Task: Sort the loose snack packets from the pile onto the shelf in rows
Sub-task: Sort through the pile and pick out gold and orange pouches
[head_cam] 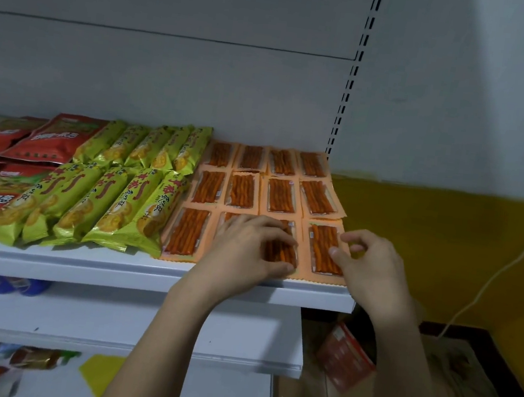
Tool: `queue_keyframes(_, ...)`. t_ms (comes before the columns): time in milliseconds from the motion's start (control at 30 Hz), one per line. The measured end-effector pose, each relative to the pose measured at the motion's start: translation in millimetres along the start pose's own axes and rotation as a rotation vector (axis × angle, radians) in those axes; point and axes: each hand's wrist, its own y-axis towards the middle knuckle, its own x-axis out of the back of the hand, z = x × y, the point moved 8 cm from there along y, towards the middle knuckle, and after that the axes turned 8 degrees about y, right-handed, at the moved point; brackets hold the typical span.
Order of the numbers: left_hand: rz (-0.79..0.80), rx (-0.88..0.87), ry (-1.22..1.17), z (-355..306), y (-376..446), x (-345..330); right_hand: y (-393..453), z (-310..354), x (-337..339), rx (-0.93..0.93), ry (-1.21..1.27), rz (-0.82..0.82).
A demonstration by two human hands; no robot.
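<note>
Orange snack packets with red-brown sticks lie flat in three rows on the right part of the white shelf. My left hand rests on the front row, fingers curled over the third packet and thumb at its front edge. My right hand hovers at the right end of the front row, thumb touching the fourth packet, fingers loosely curled above its right edge.
Green packets lie in two rows left of the orange ones, red bags further left. The shelf ends at the slotted upright. Lower shelves hold more goods. A red packet lies on the floor at the right, by a white cable.
</note>
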Motion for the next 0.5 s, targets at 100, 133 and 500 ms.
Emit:
queue_keyframes(100, 0.001, -0.010, -0.004, 0, 1, -1, 1, -3, -3, 0.008, -0.009, 0.015)
queue_keyframes(133, 0.003, -0.015, -0.007, 0, 0, -2, 1, -2, -2, 0.010, -0.022, 0.011)
queue_keyframes(500, -0.329, 0.166, 0.103, 35, -27, 77, -12, 112, -49, 0.512, 0.080, 0.232)
